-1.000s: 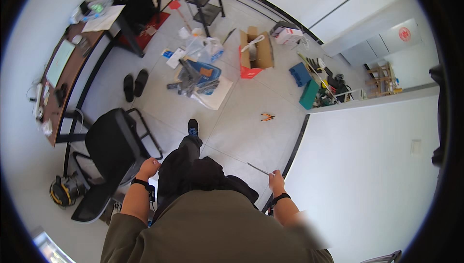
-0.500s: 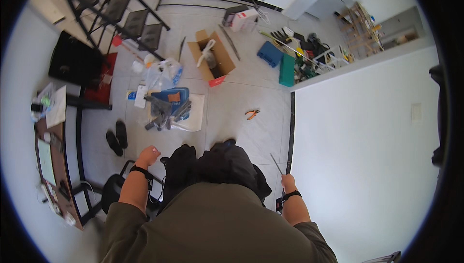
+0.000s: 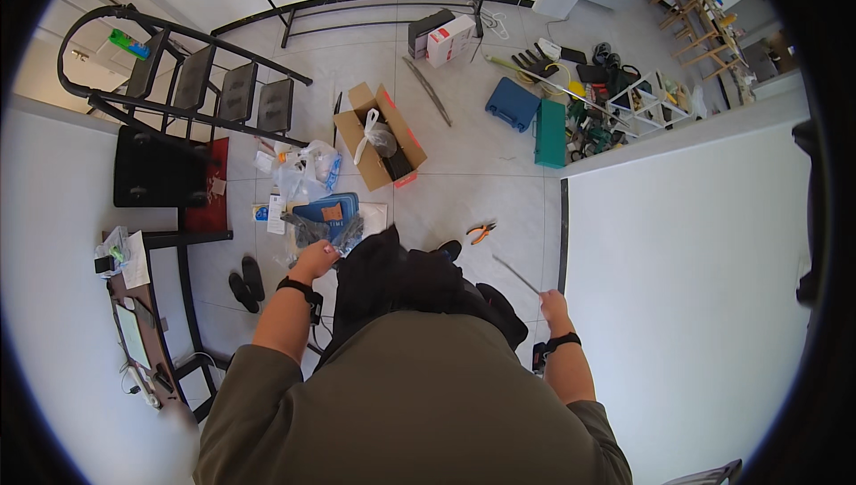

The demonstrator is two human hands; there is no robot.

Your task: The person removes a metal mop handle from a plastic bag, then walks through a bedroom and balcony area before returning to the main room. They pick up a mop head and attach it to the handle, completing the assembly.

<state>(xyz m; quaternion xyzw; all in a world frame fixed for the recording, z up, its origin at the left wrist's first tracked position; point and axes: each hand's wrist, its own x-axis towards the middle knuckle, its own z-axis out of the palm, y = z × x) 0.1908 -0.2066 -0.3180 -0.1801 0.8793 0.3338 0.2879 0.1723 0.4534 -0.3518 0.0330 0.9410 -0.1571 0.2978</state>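
My right hand (image 3: 554,307) is closed around one end of a thin grey metal rod (image 3: 515,274), which sticks out forward and to the left above the floor. Out to my left, my left hand (image 3: 316,260) is closed; whatever its fingers hold, if anything, is too small to make out. Beyond that hand, grey plastic wrapping (image 3: 308,230) lies against a blue case (image 3: 312,209) on the floor. A pair of orange-handled pliers (image 3: 482,234) lies on the tiles ahead of my right foot, apart from both hands.
Ahead stands an open cardboard box (image 3: 366,162) with a bag inside. A black stepladder (image 3: 237,93) is at far left, with a desk (image 3: 166,342) nearer. Toolboxes, one blue (image 3: 512,103) and one green (image 3: 550,133), sit beside piled tools. A white wall (image 3: 678,244) bounds the right.
My body and view have shifted; the floor things now appear further right. My left hand has come forward and inward, close to the plastic wrapping. My right hand still grips the rod.
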